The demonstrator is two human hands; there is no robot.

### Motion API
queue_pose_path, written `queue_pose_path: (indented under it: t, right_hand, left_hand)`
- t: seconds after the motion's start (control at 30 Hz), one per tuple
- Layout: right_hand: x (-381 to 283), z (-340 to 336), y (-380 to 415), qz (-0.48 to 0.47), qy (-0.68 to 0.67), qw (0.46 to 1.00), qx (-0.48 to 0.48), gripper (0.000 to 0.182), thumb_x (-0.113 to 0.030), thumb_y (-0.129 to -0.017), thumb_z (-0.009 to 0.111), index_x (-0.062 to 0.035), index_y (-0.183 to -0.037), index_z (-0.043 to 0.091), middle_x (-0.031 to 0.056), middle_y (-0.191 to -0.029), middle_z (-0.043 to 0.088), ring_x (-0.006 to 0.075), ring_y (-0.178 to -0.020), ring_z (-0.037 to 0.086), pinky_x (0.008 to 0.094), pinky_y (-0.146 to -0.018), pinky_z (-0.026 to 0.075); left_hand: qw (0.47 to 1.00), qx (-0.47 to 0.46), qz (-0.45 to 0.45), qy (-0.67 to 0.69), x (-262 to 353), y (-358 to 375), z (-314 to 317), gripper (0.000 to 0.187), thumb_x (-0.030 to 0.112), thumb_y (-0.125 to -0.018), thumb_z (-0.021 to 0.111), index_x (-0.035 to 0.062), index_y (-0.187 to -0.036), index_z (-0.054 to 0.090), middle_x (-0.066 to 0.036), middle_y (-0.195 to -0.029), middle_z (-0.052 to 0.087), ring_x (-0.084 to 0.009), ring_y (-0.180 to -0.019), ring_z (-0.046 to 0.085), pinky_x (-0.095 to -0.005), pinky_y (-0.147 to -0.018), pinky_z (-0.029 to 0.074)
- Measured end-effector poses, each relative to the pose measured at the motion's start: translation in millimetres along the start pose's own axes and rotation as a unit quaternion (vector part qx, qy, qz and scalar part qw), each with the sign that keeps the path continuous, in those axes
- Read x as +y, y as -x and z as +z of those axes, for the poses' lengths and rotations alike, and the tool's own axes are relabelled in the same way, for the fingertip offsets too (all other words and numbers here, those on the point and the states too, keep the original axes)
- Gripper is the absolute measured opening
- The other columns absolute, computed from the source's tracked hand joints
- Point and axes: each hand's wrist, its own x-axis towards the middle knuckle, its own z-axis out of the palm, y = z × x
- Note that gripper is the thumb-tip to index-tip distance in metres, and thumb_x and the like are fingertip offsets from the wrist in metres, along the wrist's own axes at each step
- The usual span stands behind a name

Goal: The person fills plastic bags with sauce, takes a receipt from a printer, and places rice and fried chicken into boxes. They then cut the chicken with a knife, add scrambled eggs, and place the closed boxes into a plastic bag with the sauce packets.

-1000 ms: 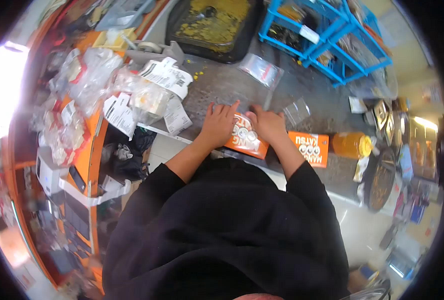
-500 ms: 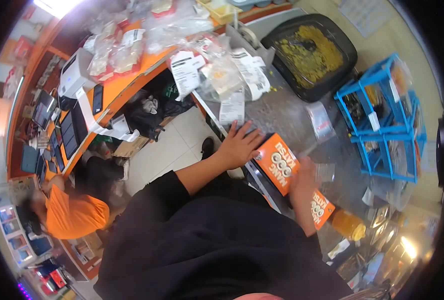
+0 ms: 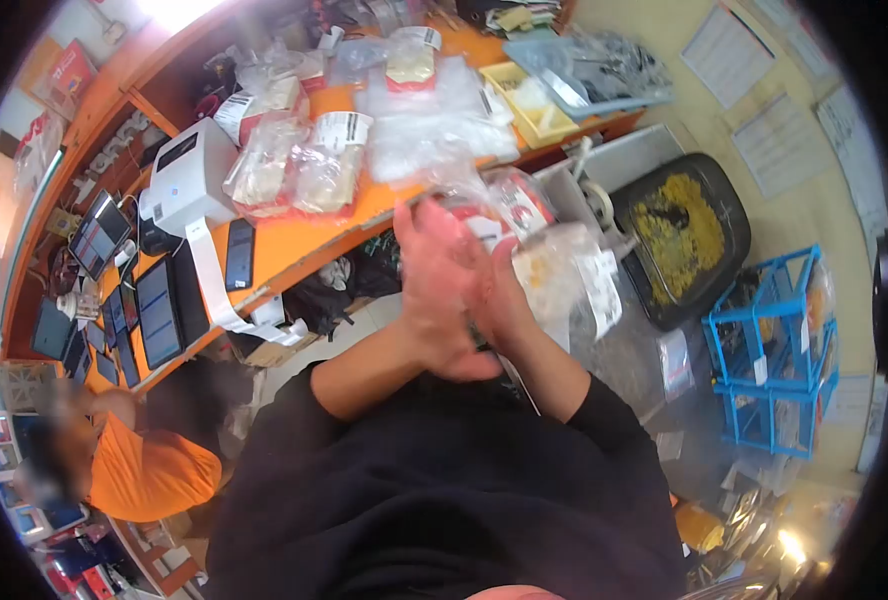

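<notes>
My left hand and my right hand meet in front of my chest, palm against palm. The left fingers point up and away, somewhat blurred; the right fingers are partly hidden behind them. I see no object in either hand. Just beyond the right hand, a clear plastic bag with a printed label lies on the metal counter. A red-marked pack sits behind it.
A black pan of yellow food and blue racks stand right. On the orange desk are bagged packs, plastic sheets, a printer and a phone. A person in orange is at left.
My hands have left the orange boxes on the counter and come together in front of me. The view has swung, bringing more of the desk into sight; the boxes' printed faces no longer show.
</notes>
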Motion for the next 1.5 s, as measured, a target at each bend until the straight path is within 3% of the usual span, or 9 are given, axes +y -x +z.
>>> queue_pose_path:
  t: [0.13,0.23,0.27,0.37,0.5,0.6,0.9,1.33,1.5]
  right_hand:
    - [-58,81,-35,-0.214,0.211,0.948,-0.107,0.089,-0.072,-0.086,0.025,-0.0060,-0.147,0.022,0.0111,-0.153,0.022,0.0272,-0.140,0.022,0.0422,-0.115,0.010]
    - [-43,78,-76,-0.345,0.739,0.520,-0.255,0.075,-0.063,-0.087,0.040,-0.0119,-0.142,0.037,0.0080,-0.150,0.031,0.0285,-0.138,0.028,0.0430,-0.114,0.011]
    - [-24,53,-101,-0.333,0.710,0.545,-0.296,0.064,-0.049,-0.081,0.058,-0.0145,-0.134,0.048,0.0057,-0.143,0.042,0.0277,-0.133,0.037,0.0456,-0.112,0.019]
    - [-55,28,-181,-0.323,0.778,0.443,-0.307,0.048,-0.035,-0.077,0.065,-0.0166,-0.121,0.058,0.0058,-0.130,0.054,0.0247,-0.122,0.048,0.0487,-0.106,0.028]
    - [-81,-39,-309,-0.108,0.815,0.549,-0.150,0.025,-0.003,-0.074,0.061,-0.0130,-0.096,0.069,0.0072,-0.103,0.067,0.0261,-0.102,0.061,0.0382,-0.088,0.047]
    - [-57,-106,-380,-0.158,0.791,0.585,-0.081,0.029,0.003,-0.071,0.060,-0.0083,-0.096,0.068,0.0109,-0.097,0.067,0.0251,-0.095,0.063,0.0357,-0.081,0.050]
    - [-23,-153,-476,0.008,0.793,0.602,-0.095,0.019,-0.007,-0.071,0.068,-0.0060,-0.090,0.067,0.0130,-0.089,0.066,0.0266,-0.085,0.064,0.0378,-0.077,0.050]
    - [-107,-44,-402,-0.205,0.723,0.659,-0.037,0.013,-0.005,-0.086,0.053,-0.0032,-0.094,0.063,0.0159,-0.079,0.063,0.0333,-0.079,0.063,0.0383,-0.073,0.049]
    - [-75,-70,-384,-0.126,0.783,0.608,-0.042,0.011,-0.007,-0.087,0.053,-0.0030,-0.092,0.063,0.0143,-0.082,0.063,0.0347,-0.075,0.064,0.0403,-0.067,0.050]
  left_hand:
    - [0.959,-0.017,-0.281,0.027,-75,33,-52,0.090,0.066,-0.088,0.033,-0.0019,-0.145,0.017,-0.021,-0.147,0.026,-0.0334,-0.138,0.023,-0.0447,-0.114,0.015]
    - [0.791,0.056,-0.409,0.452,-95,13,-94,0.087,0.064,-0.091,0.031,-0.0022,-0.145,0.018,-0.020,-0.149,0.025,-0.0315,-0.137,0.025,-0.0432,-0.114,0.017]
    - [0.673,0.085,-0.422,0.601,-96,10,-111,0.085,0.062,-0.092,0.031,-0.0022,-0.145,0.018,-0.020,-0.149,0.024,-0.0304,-0.137,0.026,-0.0423,-0.114,0.019]
    - [0.679,0.169,-0.419,0.578,-96,-15,-159,0.084,0.062,-0.092,0.031,-0.0014,-0.145,0.018,-0.019,-0.147,0.028,-0.0307,-0.137,0.028,-0.0439,-0.113,0.023]
    - [0.793,0.118,-0.425,0.421,-121,21,-187,0.059,0.051,-0.097,0.034,0.0000,-0.117,0.055,-0.017,-0.118,0.057,-0.0320,-0.116,0.051,-0.0471,-0.107,0.030]
    - [0.815,0.099,-0.408,0.399,-137,33,-186,0.043,0.041,-0.098,0.040,0.0035,-0.090,0.060,-0.011,-0.093,0.061,-0.0269,-0.097,0.058,-0.0465,-0.102,0.037]
    - [0.752,0.160,-0.545,0.334,-158,30,-192,0.034,0.036,-0.098,0.044,0.0040,-0.102,0.055,-0.008,-0.098,0.059,-0.0207,-0.096,0.058,-0.0391,-0.094,0.042]
    - [0.791,0.089,-0.580,0.172,-228,-12,-176,0.023,0.023,-0.099,0.045,0.0037,-0.106,0.056,-0.005,-0.097,0.059,-0.0174,-0.093,0.058,-0.0318,-0.087,0.044]
    - [0.908,-0.090,-0.352,-0.207,-265,-41,-141,0.024,0.014,-0.086,0.062,0.0082,-0.109,0.058,-0.010,-0.099,0.058,-0.0257,-0.096,0.057,-0.0369,-0.086,0.044]
